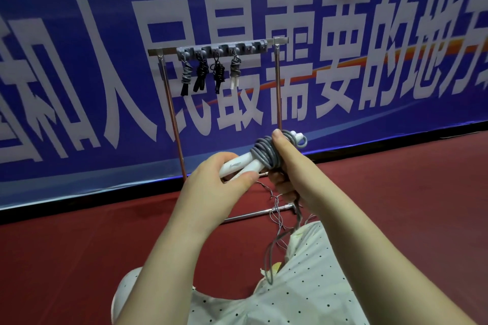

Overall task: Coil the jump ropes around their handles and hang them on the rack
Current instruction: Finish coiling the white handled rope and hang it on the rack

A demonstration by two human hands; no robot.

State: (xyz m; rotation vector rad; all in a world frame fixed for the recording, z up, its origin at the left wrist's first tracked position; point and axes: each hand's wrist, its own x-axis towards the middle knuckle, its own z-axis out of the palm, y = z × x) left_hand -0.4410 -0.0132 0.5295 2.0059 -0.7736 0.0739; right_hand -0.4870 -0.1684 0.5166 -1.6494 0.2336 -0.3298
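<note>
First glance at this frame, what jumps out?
Centre frame, the left hand grips two white plastic handles while the right hand presses grey rope coils around them. Behind, four coiled ropes hang on a metal rack against a blue banner with large white characters.

This looks like an indoor sports hall or gym. Below the left hand (211, 187) and the right hand (287, 166) spreads a dark red floor (396, 192) with a smooth, mat-like surface — the kind laid in sports venues. Beyond the hands, a long blue banner (79, 60) with large white Chinese characters runs along the floor's far edge like a court barrier. Just past the hands stands a metal rack (277, 82) hung with coiled jump ropes (219, 71) — exercise gear.
</note>
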